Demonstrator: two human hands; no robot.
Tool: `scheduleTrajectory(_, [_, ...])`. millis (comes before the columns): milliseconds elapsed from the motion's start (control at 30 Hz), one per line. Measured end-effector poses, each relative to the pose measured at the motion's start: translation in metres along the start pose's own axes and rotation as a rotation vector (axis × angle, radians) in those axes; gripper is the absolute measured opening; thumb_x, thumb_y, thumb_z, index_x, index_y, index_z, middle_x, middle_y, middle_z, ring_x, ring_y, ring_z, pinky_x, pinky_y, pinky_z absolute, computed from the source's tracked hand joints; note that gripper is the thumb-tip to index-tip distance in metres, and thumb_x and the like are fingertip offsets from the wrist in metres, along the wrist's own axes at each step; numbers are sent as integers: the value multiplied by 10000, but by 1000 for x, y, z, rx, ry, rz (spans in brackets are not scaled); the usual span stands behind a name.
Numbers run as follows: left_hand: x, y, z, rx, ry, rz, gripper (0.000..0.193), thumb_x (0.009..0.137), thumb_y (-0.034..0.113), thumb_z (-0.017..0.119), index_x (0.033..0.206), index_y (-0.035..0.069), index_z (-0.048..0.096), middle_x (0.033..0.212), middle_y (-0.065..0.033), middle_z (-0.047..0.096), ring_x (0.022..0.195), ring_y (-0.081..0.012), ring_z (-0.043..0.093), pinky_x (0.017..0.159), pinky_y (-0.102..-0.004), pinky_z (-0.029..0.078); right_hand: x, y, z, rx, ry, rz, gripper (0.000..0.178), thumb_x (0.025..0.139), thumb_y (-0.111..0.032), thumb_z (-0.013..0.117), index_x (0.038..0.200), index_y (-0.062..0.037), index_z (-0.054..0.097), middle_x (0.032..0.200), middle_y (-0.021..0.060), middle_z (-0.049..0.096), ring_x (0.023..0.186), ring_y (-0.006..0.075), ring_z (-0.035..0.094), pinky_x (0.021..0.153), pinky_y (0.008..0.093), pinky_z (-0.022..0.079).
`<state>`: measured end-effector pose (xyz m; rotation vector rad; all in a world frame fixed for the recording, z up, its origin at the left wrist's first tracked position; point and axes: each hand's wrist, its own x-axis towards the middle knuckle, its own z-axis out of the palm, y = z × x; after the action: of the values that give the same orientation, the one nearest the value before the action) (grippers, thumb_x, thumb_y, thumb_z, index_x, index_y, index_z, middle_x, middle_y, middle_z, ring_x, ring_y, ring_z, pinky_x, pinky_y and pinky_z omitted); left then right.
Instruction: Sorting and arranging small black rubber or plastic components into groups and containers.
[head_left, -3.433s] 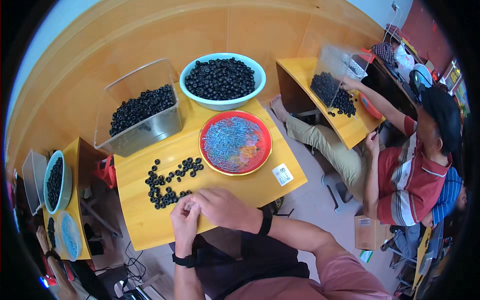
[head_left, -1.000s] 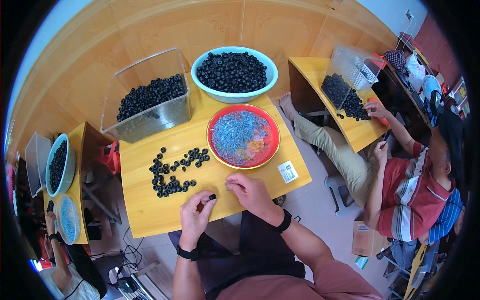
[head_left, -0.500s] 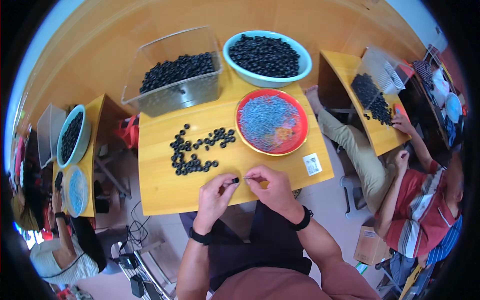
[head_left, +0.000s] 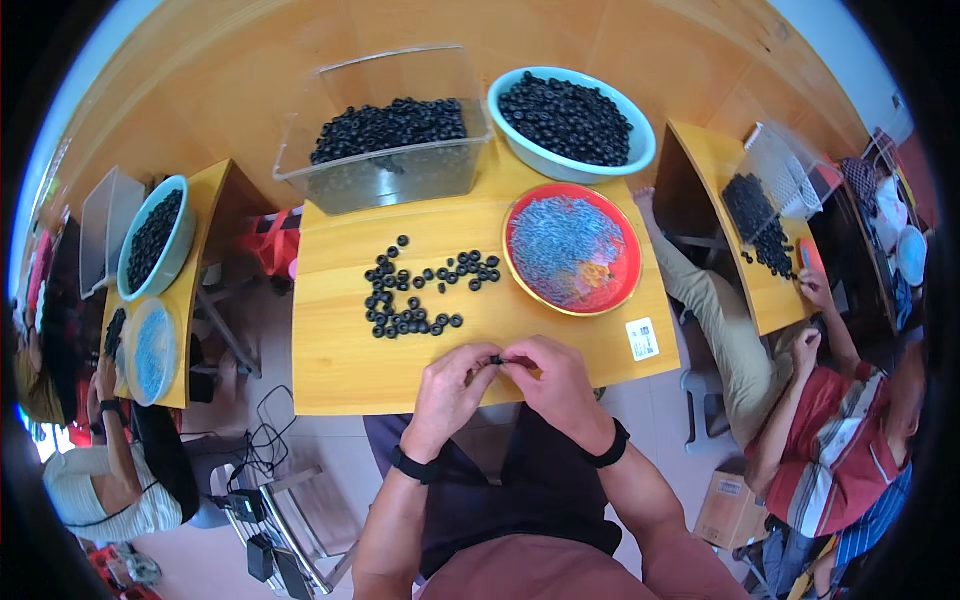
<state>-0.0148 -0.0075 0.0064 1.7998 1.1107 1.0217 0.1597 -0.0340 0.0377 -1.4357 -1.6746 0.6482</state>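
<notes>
Over the near edge of the table (head_left: 330,385), my two hands meet fingertip to fingertip. My left hand (head_left: 450,392) is closed in a pinch on a small black round part (head_left: 496,360). Against that part press the closed thumb and finger of my right hand (head_left: 556,385). The thin pin-like piece seen in the right fingers earlier is now hidden between the fingertips. Beyond the hands, loose black ring-shaped parts (head_left: 391,303) lie scattered. A red plate (head_left: 629,258) to their right bears a heap of thin bluish-grey pieces and a few orange ones.
At the back stand a clear plastic bin (head_left: 390,187) and a light-blue basin (head_left: 560,163), both full of black parts. A white label (head_left: 642,340) lies at the right edge. People sit at side tables; one person's hand (head_left: 815,288) is near black parts on the right.
My hands have come together, so the black part and the right fingertips now touch. The whole view has shifted slightly, moving the table's contents rightward in the picture.
</notes>
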Motion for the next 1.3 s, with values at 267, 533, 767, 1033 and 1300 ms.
scheduleTrajectory(267, [0, -2, 2, -76, 57, 9, 253, 854, 15, 778, 1097, 24, 708, 845, -84, 709, 733, -152, 683, 665, -282, 547, 12, -2, -4, 114, -71, 111, 149, 830, -57, 760, 959, -27, 692, 866, 143, 702, 759, 295, 700, 653, 376, 547])
scheduleTrajectory(533, [3, -5, -1, -191, 182, -106, 208, 887, 32, 777, 1071, 13, 682, 853, -42, 711, 774, -87, 651, 687, -250, 532, 55, -26, -18, -174, -160, -158, 107, 854, -95, 734, 936, -34, 702, 866, 123, 698, 757, 304, 690, 662, 390, 542])
scheduleTrajectory(767, [5, -7, -1, -207, 223, -28, 198, 898, 62, 773, 1053, 6, 664, 835, -94, 714, 733, -166, 691, 677, -296, 554, 143, -15, 12, -404, -317, -430, 141, 827, -41, 682, 956, -55, 735, 895, 129, 708, 826, 328, 701, 715, 419, 559])
scheduleTrajectory(1033, [4, -4, -6, -269, 163, -110, 196, 900, 49, 765, 1060, -5, 665, 857, -76, 702, 795, -136, 677, 721, -278, 540, 153, 3, 37, -672, -521, -607, 235, 795, -20, 658, 985, -111, 763, 887, 101, 679, 854, 339, 690, 750, 449, 555])
scheduleTrajectory(1300, [5, -11, 0, -251, 187, -116, 206, 901, 47, 767, 1077, 9, 666, 848, -69, 711, 747, -113, 666, 679, -269, 536, 138, 13, 30, -624, -467, -601, 110, 798, -58, 661, 905, -71, 684, 880, 115, 674, 848, 342, 687, 745, 458, 548])
